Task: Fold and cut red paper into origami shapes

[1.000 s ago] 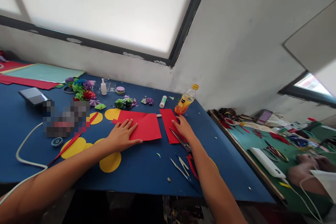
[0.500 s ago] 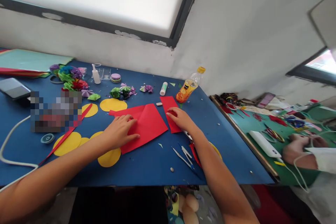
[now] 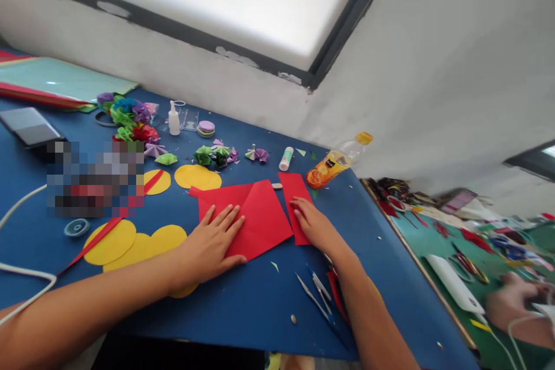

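Observation:
My left hand (image 3: 219, 240) lies flat with fingers spread on a large sheet of red paper (image 3: 264, 214), which shows a crease near its upper edge. Over a narrower red paper strip (image 3: 290, 188) to the right rests my right hand (image 3: 316, 225), its fingers loosely stretched and touching the strip. Yellow paper circles (image 3: 110, 243) sit partly under my left forearm, and more yellow circles (image 3: 197, 177) lie beyond the red sheet. A long thin red strip (image 3: 97, 240) crosses some of the circles. Blue-handled tweezers (image 3: 318, 300) and red-handled scissors (image 3: 337, 295) lie beside my right forearm.
A glue stick (image 3: 286, 158) and a juice bottle (image 3: 336, 165) stand behind the red strip. Crumpled paper flowers (image 3: 130, 118), a small squeeze bottle (image 3: 174, 120) and a phone (image 3: 30, 126) are at the back left. At a green table on the right, a co-worker's hand (image 3: 511, 300) shows.
My view has tilted and shifted, so the table sits differently in the picture. My left hand now lies flatter and more spread on the red sheet; my right hand stays at the strip.

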Demonstrator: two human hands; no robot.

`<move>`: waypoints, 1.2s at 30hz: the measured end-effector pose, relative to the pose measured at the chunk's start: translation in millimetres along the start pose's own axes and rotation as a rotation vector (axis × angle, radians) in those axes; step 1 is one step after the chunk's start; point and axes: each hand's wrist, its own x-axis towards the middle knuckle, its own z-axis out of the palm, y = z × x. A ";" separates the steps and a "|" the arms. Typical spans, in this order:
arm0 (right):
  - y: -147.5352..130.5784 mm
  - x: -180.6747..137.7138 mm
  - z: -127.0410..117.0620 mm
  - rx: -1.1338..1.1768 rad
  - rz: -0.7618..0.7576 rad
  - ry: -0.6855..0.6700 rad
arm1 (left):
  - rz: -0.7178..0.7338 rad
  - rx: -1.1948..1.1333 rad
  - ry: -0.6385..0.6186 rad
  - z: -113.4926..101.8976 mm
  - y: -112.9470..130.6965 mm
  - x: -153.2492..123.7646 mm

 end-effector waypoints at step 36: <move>0.5 2.0 7.3 -0.075 -0.026 -0.061 | 0.026 0.001 -0.023 -4.1 3.6 -4.0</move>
